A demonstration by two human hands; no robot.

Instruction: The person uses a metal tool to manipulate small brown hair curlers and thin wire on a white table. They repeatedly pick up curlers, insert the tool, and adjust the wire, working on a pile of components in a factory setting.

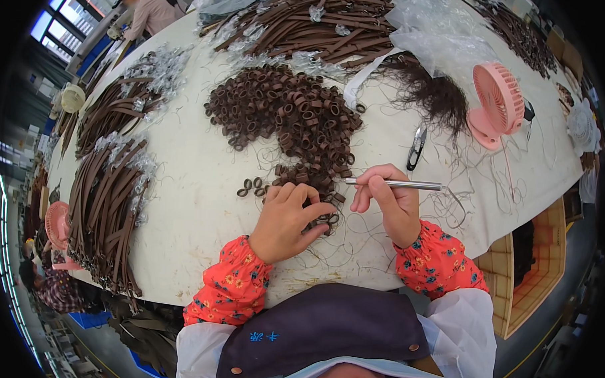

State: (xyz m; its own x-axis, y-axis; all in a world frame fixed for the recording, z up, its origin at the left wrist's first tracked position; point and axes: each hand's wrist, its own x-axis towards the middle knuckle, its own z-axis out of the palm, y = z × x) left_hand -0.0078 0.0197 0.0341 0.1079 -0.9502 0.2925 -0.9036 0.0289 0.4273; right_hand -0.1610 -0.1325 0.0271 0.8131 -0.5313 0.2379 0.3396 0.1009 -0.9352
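Observation:
A large heap of small brown strap loops (298, 115) lies in the middle of the white-covered table, narrowing toward me. My left hand (285, 218) rests at the heap's near end with fingers bent and apart. Several loops (329, 220) sit beside its thumb and forefinger; I see none clearly gripped. A few more loops (250, 186) lie loose left of its fingertips. In my right hand (394, 204) is a slim silver pen-shaped tool (412, 185), held level, its tip pointing left at the heap's edge. A thin cord trails from its back end.
Black-handled thread snips (416, 148) lie beyond my right hand, near a pink fan (497, 102). Loose threads cover the table nearby. Bundles of brown straps (105, 215) lie left, more straps (321, 23) at the back. A wooden bin (536, 270) stands off the right edge. A person (152, 14) works far left.

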